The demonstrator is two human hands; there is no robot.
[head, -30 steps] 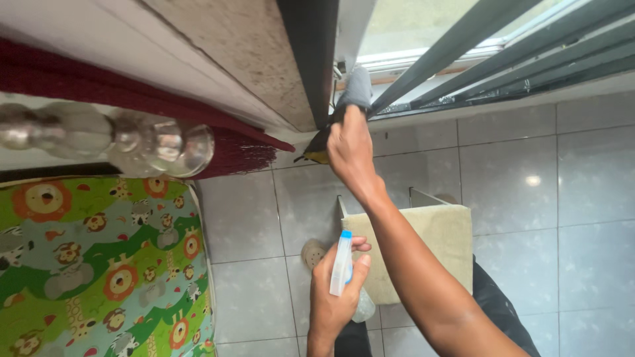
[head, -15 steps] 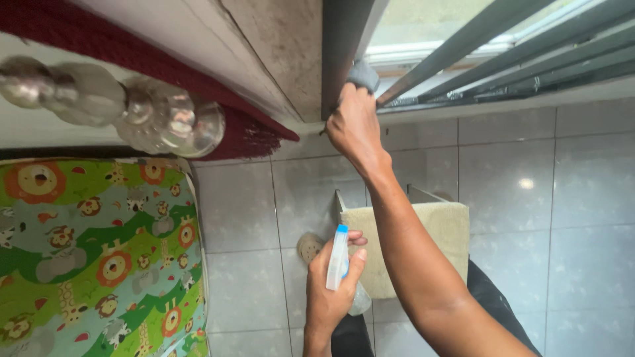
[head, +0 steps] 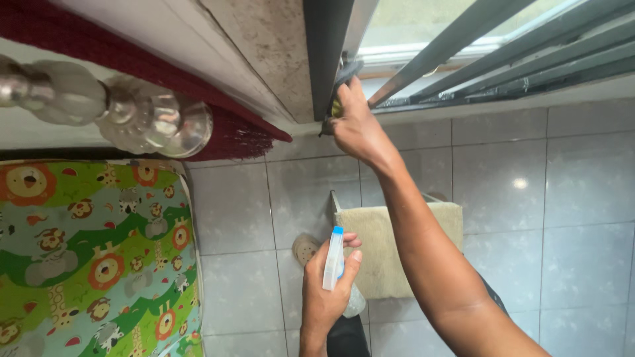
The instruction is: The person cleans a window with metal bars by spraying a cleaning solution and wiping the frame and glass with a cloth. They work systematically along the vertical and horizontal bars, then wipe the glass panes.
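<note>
My right hand (head: 357,125) is raised to the bottom corner of a dark window frame (head: 324,53) and presses a grey and yellow cleaning cloth (head: 345,74) against it, beside slanted grey window bars (head: 463,33). My left hand (head: 327,291) is lower, near the bottom of the view, and grips a small clear spray bottle with a blue and white nozzle (head: 333,258). The bottle's body is mostly hidden behind my fingers.
A beige padded stool (head: 383,251) stands on the grey tiled floor (head: 529,198) under my arms. A bright animal-print mattress (head: 92,258) fills the lower left. A dark red curtain (head: 231,125) and a glass knob (head: 159,122) sit at the upper left.
My right hand has pushed the cloth up and left, deeper into the frame corner, so less cloth shows. My left hand with the bottle has stayed roughly where it was.
</note>
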